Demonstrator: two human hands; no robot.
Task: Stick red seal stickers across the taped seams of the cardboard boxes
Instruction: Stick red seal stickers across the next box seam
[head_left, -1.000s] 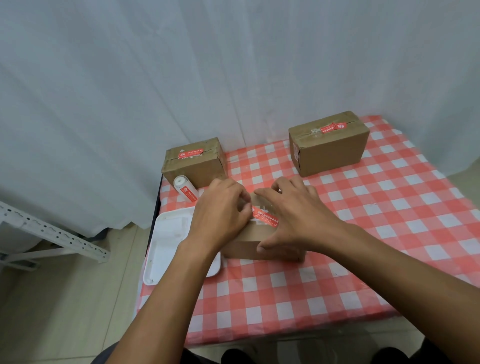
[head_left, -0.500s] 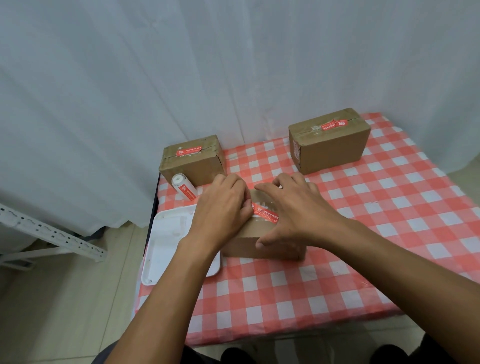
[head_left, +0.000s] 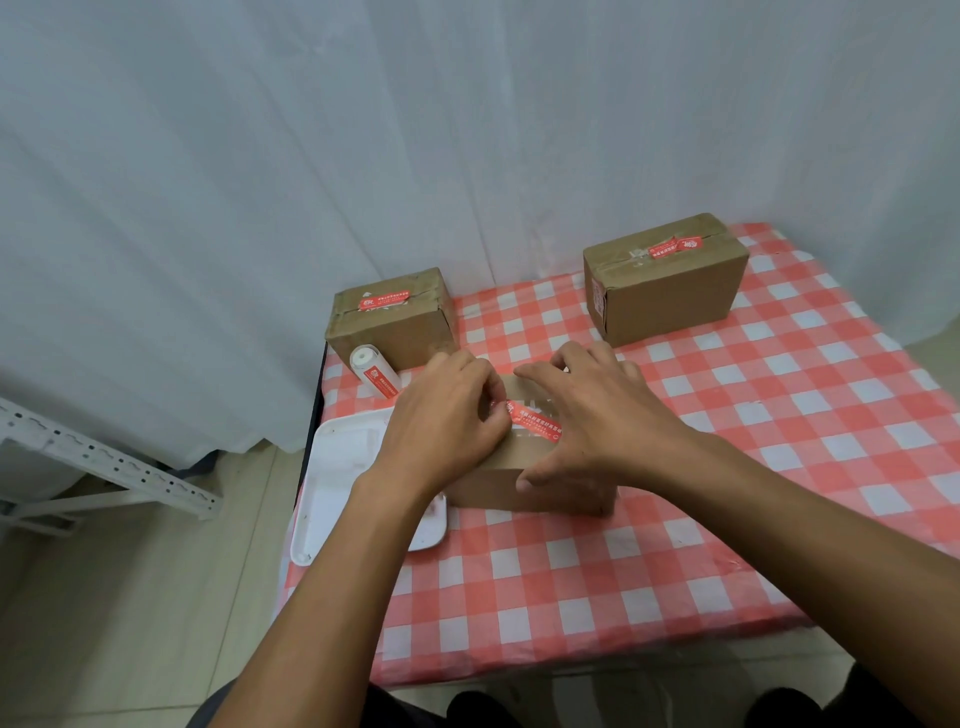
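Observation:
A small cardboard box (head_left: 535, 486) sits in front of me on the checked tablecloth. A red seal sticker (head_left: 535, 422) lies across its top seam. My left hand (head_left: 447, 421) rests on the box's left end, its fingertips curled onto the sticker's left end. My right hand (head_left: 597, 410) lies flat over the right part of the box, thumb down the front face, fingers spread beside the sticker. Two other boxes stand behind: one at the back left (head_left: 395, 332) and one at the back right (head_left: 670, 293), each with a red sticker on its top seam.
A white roll of stickers (head_left: 375, 371) lies in front of the back-left box. A white tray (head_left: 337, 493) sits at the table's left edge, partly under my left wrist. White curtains hang behind; a metal rack (head_left: 104, 467) stands left on the floor.
Both hands stay on the near box and press the sticker; the fingers have shifted only slightly. The camera has tilted a little, so everything sits lower in view.

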